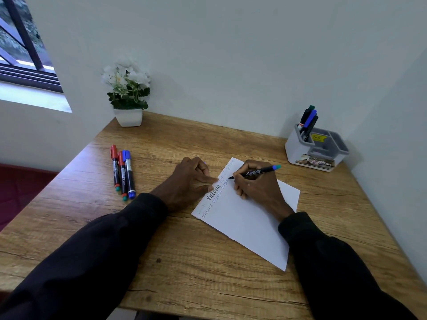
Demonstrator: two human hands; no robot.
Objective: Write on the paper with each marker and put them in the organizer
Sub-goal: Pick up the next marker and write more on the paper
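The table (208, 262) carries the paper (249, 218) toward its right edge. The organizer (309, 153), with markers standing in it, is set at the far right corner. Three markers (122, 174) are laid near the left edge. The paper's edge is pinned by the left hand (189, 181), fingers curled. A black marker (256, 172) is gripped by the right hand (256, 188), fingers closed, tip on the paper.

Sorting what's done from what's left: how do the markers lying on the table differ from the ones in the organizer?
The markers on the table lie flat, side by side; the markers in the organizer stand tilted in one compartment. Table ones show red and blue caps; organizer ones show blue and green ends. All have dark barrels.
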